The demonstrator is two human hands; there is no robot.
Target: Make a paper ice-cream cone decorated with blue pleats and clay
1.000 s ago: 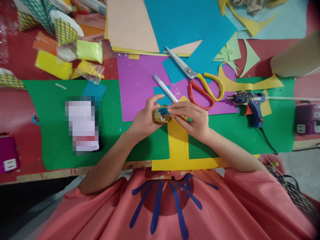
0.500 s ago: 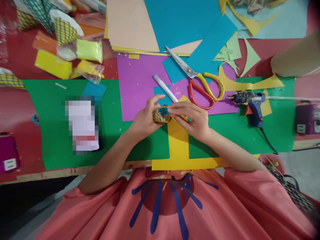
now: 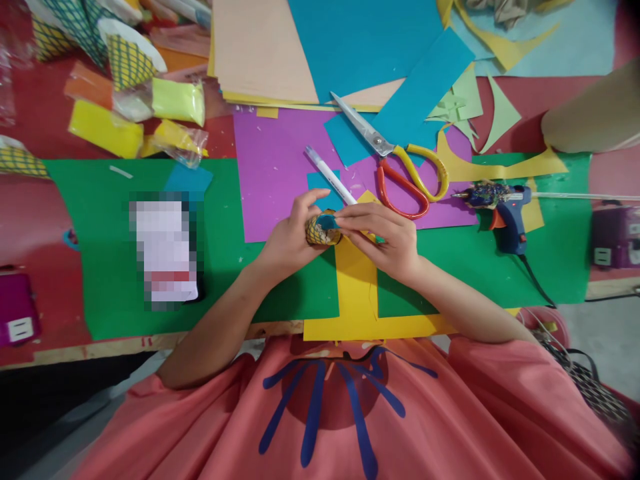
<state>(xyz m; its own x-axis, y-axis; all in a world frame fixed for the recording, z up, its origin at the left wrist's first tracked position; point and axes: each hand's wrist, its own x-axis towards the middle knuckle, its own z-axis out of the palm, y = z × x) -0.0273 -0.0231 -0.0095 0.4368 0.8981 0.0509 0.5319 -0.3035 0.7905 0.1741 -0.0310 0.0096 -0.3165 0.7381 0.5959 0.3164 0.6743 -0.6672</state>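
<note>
Near the middle of the head view, my left hand [image 3: 295,230] wraps round a small paper tube [image 3: 316,232] with a yellow and dark criss-cross pattern and a blue inside. Its open end faces up and to the right. My right hand [image 3: 387,237] pinches the tube's right rim between thumb and fingers, at a blue bit of paper. Just beyond the hands lies a white pen [image 3: 331,177]. Scissors [image 3: 385,150] with one red and one yellow handle rest past my right hand. A yellow paper strip [image 3: 356,280] lies beneath my wrists.
A blue glue gun [image 3: 507,207] with its stick and cord lies at right. A pixelated phone [image 3: 165,250] is at left on green paper [image 3: 110,293]. Bagged yellow clay [image 3: 107,128], patterned cones [image 3: 131,60], paper sheets [image 3: 260,47] and a beige cylinder [image 3: 590,110] stand farther back.
</note>
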